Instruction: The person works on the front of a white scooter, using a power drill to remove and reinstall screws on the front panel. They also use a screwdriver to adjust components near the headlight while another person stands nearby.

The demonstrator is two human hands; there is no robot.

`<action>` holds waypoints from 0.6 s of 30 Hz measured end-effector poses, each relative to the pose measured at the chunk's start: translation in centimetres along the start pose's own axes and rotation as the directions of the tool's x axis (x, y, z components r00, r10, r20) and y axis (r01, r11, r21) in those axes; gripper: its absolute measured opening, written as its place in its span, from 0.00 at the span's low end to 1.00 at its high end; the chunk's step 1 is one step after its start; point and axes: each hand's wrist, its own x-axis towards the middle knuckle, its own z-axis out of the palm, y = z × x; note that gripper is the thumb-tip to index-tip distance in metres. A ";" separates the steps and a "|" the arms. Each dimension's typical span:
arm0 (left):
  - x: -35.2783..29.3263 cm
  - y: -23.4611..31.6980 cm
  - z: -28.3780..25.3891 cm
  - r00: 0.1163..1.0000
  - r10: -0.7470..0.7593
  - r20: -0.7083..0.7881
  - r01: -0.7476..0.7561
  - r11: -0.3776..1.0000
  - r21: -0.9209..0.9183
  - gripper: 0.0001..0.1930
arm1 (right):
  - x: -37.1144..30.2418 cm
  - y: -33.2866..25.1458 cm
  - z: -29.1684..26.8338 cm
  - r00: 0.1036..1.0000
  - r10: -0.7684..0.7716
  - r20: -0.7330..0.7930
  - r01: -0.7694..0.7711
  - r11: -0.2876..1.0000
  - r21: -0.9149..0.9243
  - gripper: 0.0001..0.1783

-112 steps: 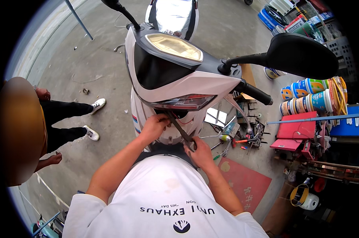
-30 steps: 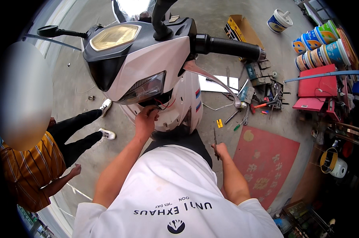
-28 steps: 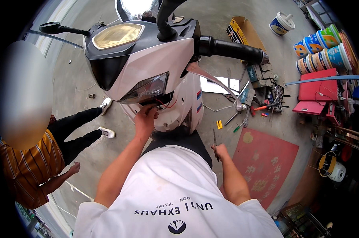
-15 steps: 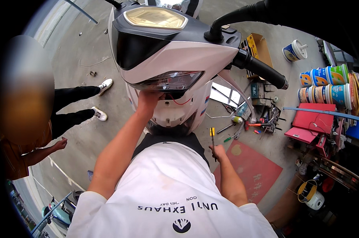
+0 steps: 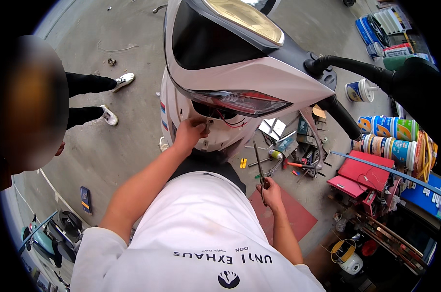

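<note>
Evidently mid-job: left hand [image 5: 189, 134] up under the nose of the white plastic scooter front panel [image 5: 240, 80], fingers pinched together on a small dark fastener or clip [image 5: 207, 125] just below the red-tinted lamp strip [image 5: 240, 102], beside loose red wires. Panel seen seated on the scooter, opening beneath it exposed, so work inside judged unfinished. Right hand [image 5: 271, 192] held low and to the right, well apart from the scooter, grip closed around a long slim dark-handled tool [image 5: 259, 168] pointing up and away; tip not at the fastener.

Further right on the concrete floor, scattered hand tools [image 5: 291, 163] and a flat red mat [image 5: 284, 214] near the right hand. Far right, a white round tub with a blue label [image 5: 359, 91]; nearer, two rows of cylindrical cans with bright blue, orange and green wrappers [image 5: 386, 136] lying on their sides; below them a red flat case [image 5: 364, 177]. Near left, a small dark blue rectangular packet with a yellow mark [image 5: 85, 199] flat on the floor.
</note>
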 end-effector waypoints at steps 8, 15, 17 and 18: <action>0.1 -0.1 -0.6 0.999 0.011 0.037 -0.018 0.981 0.192 0.14 | -3.4 -17.2 -4.5 0.971 -0.133 0.198 0.167 0.972 -0.167 0.29; 0.2 0.7 -1.1 0.998 0.054 0.043 -0.065 0.949 0.309 0.11 | 1.0 -18.8 -1.0 0.933 -0.282 0.222 0.319 0.935 -0.153 0.27; 0.3 0.9 -1.3 0.996 0.070 0.059 -0.085 0.947 0.310 0.11 | 1.2 -18.5 -1.5 0.939 -0.206 0.277 0.263 0.947 -0.187 0.27; 0.4 1.0 -1.4 0.995 0.075 0.070 -0.093 0.946 0.311 0.10 | 1.2 -18.7 -1.5 0.933 -0.220 0.285 0.275 0.947 -0.168 0.26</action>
